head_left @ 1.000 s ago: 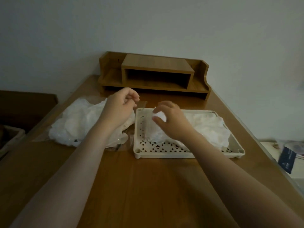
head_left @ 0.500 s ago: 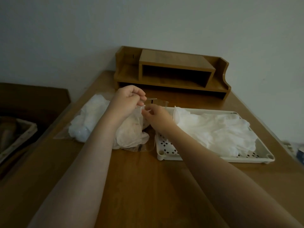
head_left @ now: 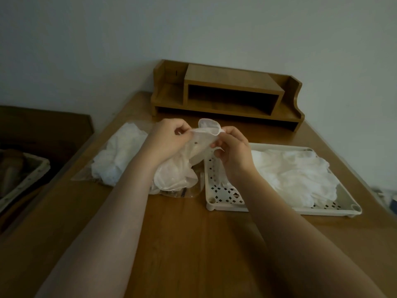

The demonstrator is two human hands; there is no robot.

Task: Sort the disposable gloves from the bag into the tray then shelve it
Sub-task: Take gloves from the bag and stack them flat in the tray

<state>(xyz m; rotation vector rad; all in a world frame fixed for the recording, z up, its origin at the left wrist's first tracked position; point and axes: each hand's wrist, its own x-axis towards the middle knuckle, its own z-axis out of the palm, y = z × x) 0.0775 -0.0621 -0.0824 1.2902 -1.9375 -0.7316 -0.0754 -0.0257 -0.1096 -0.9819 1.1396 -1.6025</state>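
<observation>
A clear plastic bag (head_left: 120,160) full of white disposable gloves lies on the wooden desk, left of a cream perforated tray (head_left: 225,198). A heap of gloves (head_left: 296,175) fills the tray's right part. Between bag and tray, both hands hold one thin translucent glove (head_left: 206,134) above the bag's mouth. My left hand (head_left: 169,138) pinches its left edge. My right hand (head_left: 234,147) pinches its right edge. The glove's lower part hangs down to the bag.
A wooden desk shelf (head_left: 232,95) with an open slot stands at the back against the wall. A woven basket (head_left: 21,179) sits low on the left beside the desk. Bare desk surface (head_left: 193,244) lies under my forearms.
My right hand left the tray, met my left hand at the bag's mouth, and both raised one glove out of it. The view shifted left.
</observation>
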